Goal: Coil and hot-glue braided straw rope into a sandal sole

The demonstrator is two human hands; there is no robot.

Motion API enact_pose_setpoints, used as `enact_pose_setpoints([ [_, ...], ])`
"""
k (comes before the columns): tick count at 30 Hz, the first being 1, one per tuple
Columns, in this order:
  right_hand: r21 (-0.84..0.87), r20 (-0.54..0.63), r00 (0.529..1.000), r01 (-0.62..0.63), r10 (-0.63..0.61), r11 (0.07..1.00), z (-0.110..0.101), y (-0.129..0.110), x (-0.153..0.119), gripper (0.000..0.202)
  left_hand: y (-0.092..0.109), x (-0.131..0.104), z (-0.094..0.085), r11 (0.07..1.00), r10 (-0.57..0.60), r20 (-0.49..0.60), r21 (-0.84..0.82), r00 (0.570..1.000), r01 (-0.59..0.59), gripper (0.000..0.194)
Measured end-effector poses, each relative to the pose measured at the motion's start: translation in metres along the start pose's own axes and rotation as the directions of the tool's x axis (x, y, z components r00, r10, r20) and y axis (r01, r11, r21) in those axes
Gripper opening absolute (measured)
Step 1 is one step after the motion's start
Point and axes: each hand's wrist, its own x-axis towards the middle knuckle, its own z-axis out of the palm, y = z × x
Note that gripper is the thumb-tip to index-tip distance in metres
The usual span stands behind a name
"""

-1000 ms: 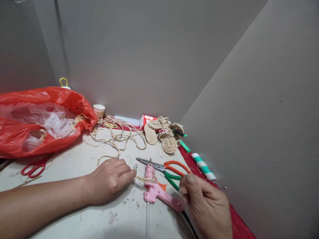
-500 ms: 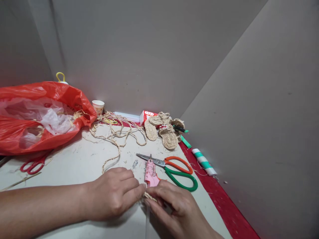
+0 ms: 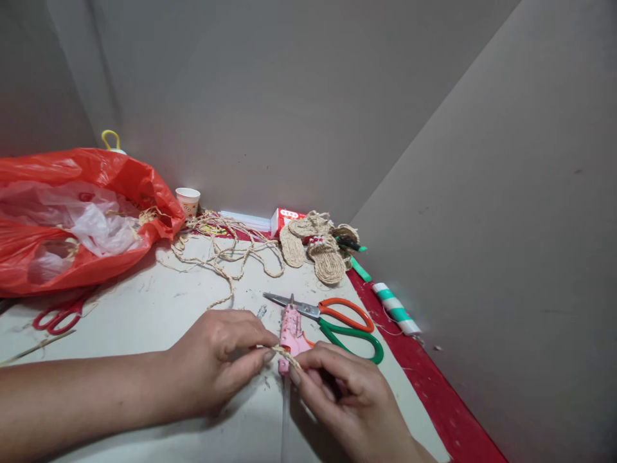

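A short stretch of braided straw cord (image 3: 287,355) spans the gap between my two hands. My left hand (image 3: 226,360) pinches its left end between thumb and forefinger, and my right hand (image 3: 342,392) pinches the right end. Just behind the cord lies a pink glue gun (image 3: 291,331) with a clear stick running from its back end toward me. Its nozzle rests by the blades of scissors with orange and green handles (image 3: 344,315). More braided cord (image 3: 224,273) trails in loops behind my left hand.
A red plastic bag (image 3: 96,263) fills the left, with red-handled scissors (image 3: 58,318) before it. Along the back stand a paper cup (image 3: 187,200), a red box (image 3: 284,220) and coiled straw pieces (image 3: 328,260). A green-and-white roll (image 3: 396,310) lies on the red right edge.
My hands have moved slightly apart, showing more of the cord between them and the back of the glue gun. The view has shifted a little.
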Motion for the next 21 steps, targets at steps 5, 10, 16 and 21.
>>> enact_pose_setpoints([
  [5,0.020,0.009,1.000,-0.028,0.028,0.999,0.004,-0.001,0.000,0.025,-0.002,0.002,0.000,0.977,0.163,-0.052,0.148,0.985,-0.153,0.013],
  [10,0.060,0.035,0.997,-0.071,0.069,0.996,0.008,-0.001,0.000,0.026,-0.004,-0.001,0.001,0.940,0.221,-0.037,0.273,0.975,-0.203,0.013],
  [16,0.164,0.083,0.977,-0.208,0.197,0.964,0.014,0.001,0.000,0.029,-0.002,0.000,0.004,0.876,0.279,-0.055,0.423,0.959,-0.231,0.014],
  [21,0.212,0.121,0.964,-0.257,0.236,0.943,0.018,0.001,0.000,0.030,-0.002,-0.001,0.008,0.856,0.297,-0.029,0.451,0.955,-0.252,0.015],
])
